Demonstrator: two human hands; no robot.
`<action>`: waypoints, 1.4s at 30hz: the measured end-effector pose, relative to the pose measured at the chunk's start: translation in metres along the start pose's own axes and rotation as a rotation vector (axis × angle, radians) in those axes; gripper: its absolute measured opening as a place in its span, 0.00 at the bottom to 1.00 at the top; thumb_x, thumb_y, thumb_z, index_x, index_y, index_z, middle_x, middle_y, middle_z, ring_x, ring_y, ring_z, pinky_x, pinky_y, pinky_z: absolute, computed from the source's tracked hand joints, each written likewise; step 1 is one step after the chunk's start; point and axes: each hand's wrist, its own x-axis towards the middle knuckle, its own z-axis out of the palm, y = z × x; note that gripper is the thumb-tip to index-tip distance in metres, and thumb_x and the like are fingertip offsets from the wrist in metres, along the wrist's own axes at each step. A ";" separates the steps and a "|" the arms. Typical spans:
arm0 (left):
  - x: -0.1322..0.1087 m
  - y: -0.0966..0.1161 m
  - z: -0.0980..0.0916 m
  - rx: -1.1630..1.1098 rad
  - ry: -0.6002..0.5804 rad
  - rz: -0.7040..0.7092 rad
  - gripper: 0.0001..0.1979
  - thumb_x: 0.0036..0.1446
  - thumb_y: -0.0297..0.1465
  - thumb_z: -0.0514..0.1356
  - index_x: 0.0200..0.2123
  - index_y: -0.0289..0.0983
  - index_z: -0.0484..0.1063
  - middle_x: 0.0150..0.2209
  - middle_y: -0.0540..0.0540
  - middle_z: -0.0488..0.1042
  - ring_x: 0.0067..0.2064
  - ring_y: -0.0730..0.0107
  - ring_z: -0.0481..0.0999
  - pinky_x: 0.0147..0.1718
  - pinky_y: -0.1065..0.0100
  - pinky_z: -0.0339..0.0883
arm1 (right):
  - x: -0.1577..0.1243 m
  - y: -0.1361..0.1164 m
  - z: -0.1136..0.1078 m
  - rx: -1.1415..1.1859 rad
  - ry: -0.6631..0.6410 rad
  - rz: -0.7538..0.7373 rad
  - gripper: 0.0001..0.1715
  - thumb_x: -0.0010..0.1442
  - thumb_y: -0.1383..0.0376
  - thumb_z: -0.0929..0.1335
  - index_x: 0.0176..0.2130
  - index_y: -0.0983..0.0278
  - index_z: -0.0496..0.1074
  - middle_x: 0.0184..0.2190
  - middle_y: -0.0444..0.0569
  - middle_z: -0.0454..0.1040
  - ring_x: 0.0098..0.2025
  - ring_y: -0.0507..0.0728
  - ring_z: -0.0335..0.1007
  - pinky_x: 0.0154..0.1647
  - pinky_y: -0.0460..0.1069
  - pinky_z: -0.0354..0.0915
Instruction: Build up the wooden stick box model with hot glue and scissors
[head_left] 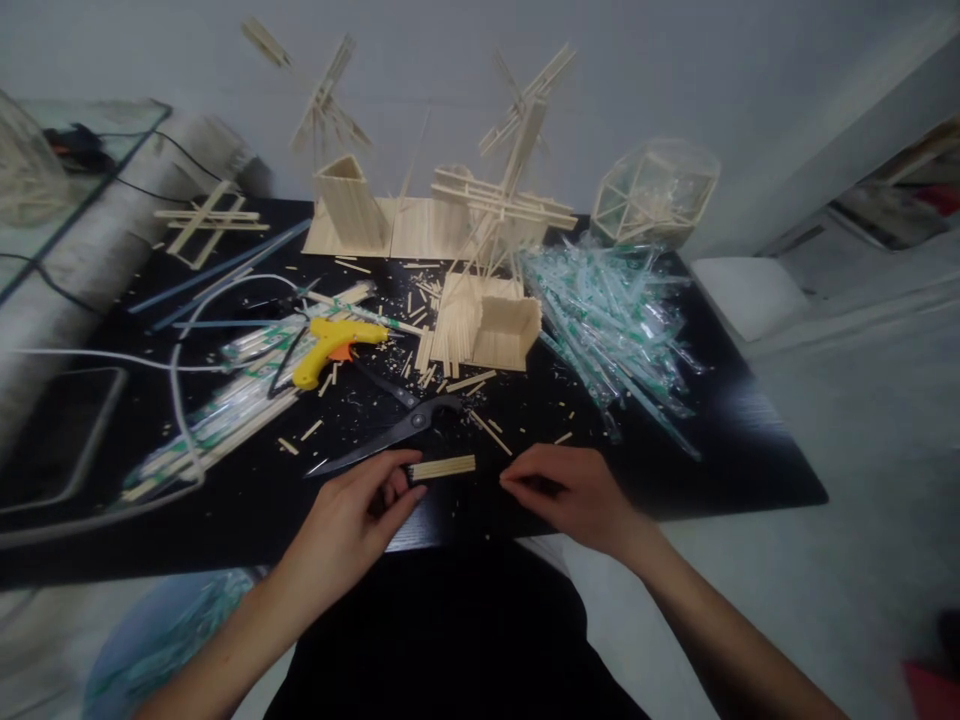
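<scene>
At the table's front edge, a short flat row of pale wooden sticks (444, 467) lies side by side. My left hand (365, 498) has its thumb and fingers closed about the left end of that row. To the right of the sticks and apart from them, my right hand (564, 490) is closed in a pinch; anything between its fingertips is too small to make out. Just beyond my left hand lies a pair of dark scissors (409, 425), blades pointing left. A yellow glue gun (337, 345) rests farther back, its nozzle to the right.
Wrapped sticks (232, 385) lie at left under a white cable (176, 400). Wooden stick models, including a windmill (502, 200), stand along the back. A heap of clear-and-green wrappers (615, 320) covers the right side. Stick offcuts (427, 290) litter the middle.
</scene>
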 end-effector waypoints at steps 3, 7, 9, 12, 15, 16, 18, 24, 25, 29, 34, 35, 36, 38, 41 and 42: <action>0.000 -0.005 -0.006 0.041 0.014 0.072 0.14 0.64 0.38 0.62 0.51 0.42 0.75 0.30 0.51 0.75 0.29 0.71 0.76 0.29 0.71 0.71 | 0.001 0.002 0.005 -0.004 0.022 -0.104 0.11 0.67 0.69 0.68 0.35 0.60 0.80 0.37 0.48 0.83 0.38 0.54 0.81 0.40 0.48 0.76; -0.005 -0.009 -0.006 0.088 0.045 0.198 0.13 0.66 0.33 0.61 0.52 0.42 0.76 0.39 0.45 0.76 0.38 0.67 0.78 0.37 0.69 0.74 | 0.000 0.002 0.015 -0.023 0.071 -0.095 0.11 0.69 0.69 0.67 0.43 0.59 0.80 0.41 0.48 0.83 0.41 0.56 0.82 0.45 0.50 0.77; -0.006 -0.010 -0.003 0.125 0.070 0.246 0.13 0.66 0.31 0.60 0.53 0.42 0.76 0.44 0.43 0.76 0.44 0.65 0.79 0.43 0.66 0.75 | 0.001 0.001 0.020 -0.058 0.102 -0.059 0.11 0.69 0.68 0.68 0.48 0.59 0.79 0.40 0.49 0.83 0.41 0.56 0.81 0.45 0.51 0.76; -0.005 -0.012 0.002 0.198 0.100 0.285 0.13 0.67 0.30 0.60 0.52 0.41 0.77 0.47 0.42 0.77 0.46 0.62 0.80 0.46 0.63 0.76 | 0.003 0.000 0.029 -0.088 0.135 -0.071 0.11 0.68 0.67 0.70 0.49 0.59 0.77 0.44 0.50 0.82 0.45 0.59 0.80 0.50 0.55 0.75; -0.002 -0.015 0.006 0.257 0.102 0.309 0.12 0.68 0.32 0.58 0.51 0.41 0.78 0.46 0.42 0.79 0.45 0.61 0.81 0.45 0.61 0.77 | 0.009 0.001 0.036 -0.100 0.119 -0.116 0.08 0.67 0.68 0.70 0.47 0.61 0.76 0.46 0.52 0.82 0.48 0.59 0.78 0.53 0.56 0.73; -0.001 -0.015 0.006 0.277 0.099 0.315 0.12 0.69 0.32 0.58 0.51 0.40 0.78 0.46 0.42 0.79 0.44 0.62 0.81 0.45 0.61 0.77 | 0.011 0.001 0.037 -0.106 0.108 -0.128 0.07 0.67 0.69 0.70 0.46 0.62 0.76 0.44 0.52 0.82 0.46 0.59 0.77 0.52 0.56 0.73; 0.000 -0.015 0.006 0.317 0.091 0.330 0.12 0.69 0.32 0.57 0.50 0.39 0.78 0.46 0.42 0.79 0.44 0.62 0.81 0.44 0.61 0.77 | 0.014 0.001 0.039 -0.117 0.086 -0.140 0.05 0.68 0.70 0.69 0.44 0.63 0.75 0.40 0.52 0.81 0.43 0.59 0.76 0.49 0.55 0.73; 0.003 -0.012 0.005 0.431 0.091 0.425 0.11 0.70 0.31 0.56 0.49 0.36 0.77 0.45 0.42 0.79 0.42 0.63 0.81 0.39 0.63 0.77 | 0.017 0.003 0.040 -0.149 0.078 -0.157 0.05 0.68 0.73 0.68 0.41 0.64 0.74 0.36 0.50 0.79 0.40 0.57 0.74 0.45 0.53 0.72; 0.003 -0.011 0.005 0.436 0.100 0.438 0.11 0.70 0.31 0.56 0.49 0.35 0.77 0.44 0.42 0.79 0.42 0.63 0.80 0.39 0.63 0.77 | 0.017 0.003 0.040 -0.148 0.080 -0.161 0.06 0.68 0.73 0.68 0.41 0.64 0.74 0.35 0.49 0.79 0.40 0.57 0.74 0.44 0.53 0.72; 0.005 -0.011 0.007 0.418 0.114 0.453 0.10 0.70 0.31 0.56 0.48 0.35 0.77 0.43 0.43 0.79 0.41 0.64 0.80 0.39 0.64 0.76 | 0.018 0.006 0.040 -0.132 0.071 -0.175 0.06 0.67 0.74 0.68 0.42 0.64 0.74 0.36 0.49 0.78 0.40 0.57 0.74 0.44 0.52 0.72; 0.001 -0.015 0.011 0.410 0.169 0.436 0.10 0.69 0.31 0.58 0.49 0.37 0.76 0.44 0.44 0.79 0.43 0.64 0.81 0.42 0.63 0.76 | 0.018 0.009 0.037 -0.145 0.055 -0.266 0.06 0.69 0.72 0.68 0.45 0.65 0.75 0.40 0.51 0.80 0.43 0.57 0.74 0.48 0.55 0.73; 0.000 -0.015 0.011 0.404 0.182 0.434 0.10 0.69 0.31 0.59 0.51 0.36 0.75 0.45 0.44 0.79 0.44 0.64 0.81 0.44 0.63 0.76 | 0.018 0.010 0.036 -0.154 0.060 -0.286 0.06 0.68 0.72 0.69 0.46 0.65 0.75 0.40 0.51 0.80 0.43 0.57 0.74 0.48 0.55 0.73; -0.002 -0.016 0.011 0.395 0.185 0.431 0.11 0.69 0.30 0.59 0.52 0.36 0.75 0.45 0.43 0.80 0.45 0.64 0.81 0.45 0.63 0.76 | 0.017 0.011 0.036 -0.163 0.065 -0.302 0.07 0.68 0.72 0.69 0.46 0.65 0.75 0.40 0.51 0.81 0.43 0.57 0.74 0.47 0.55 0.73; -0.004 -0.018 0.010 0.378 0.168 0.431 0.11 0.68 0.30 0.60 0.52 0.36 0.75 0.46 0.44 0.80 0.46 0.64 0.80 0.47 0.63 0.75 | 0.015 0.013 0.034 -0.179 0.073 -0.328 0.07 0.68 0.72 0.69 0.46 0.65 0.76 0.41 0.52 0.81 0.43 0.57 0.74 0.46 0.54 0.74; -0.006 -0.020 0.007 0.390 0.138 0.442 0.09 0.68 0.29 0.59 0.49 0.37 0.76 0.47 0.44 0.79 0.46 0.64 0.80 0.47 0.61 0.75 | 0.013 0.016 0.033 -0.210 0.060 -0.350 0.08 0.69 0.73 0.68 0.46 0.65 0.76 0.42 0.52 0.80 0.44 0.57 0.75 0.46 0.55 0.75; -0.006 -0.020 0.007 0.397 0.135 0.448 0.09 0.68 0.28 0.59 0.49 0.37 0.76 0.48 0.44 0.79 0.46 0.63 0.80 0.47 0.60 0.74 | 0.012 0.016 0.033 -0.223 0.052 -0.353 0.09 0.69 0.73 0.67 0.46 0.64 0.76 0.42 0.53 0.80 0.44 0.58 0.75 0.46 0.55 0.75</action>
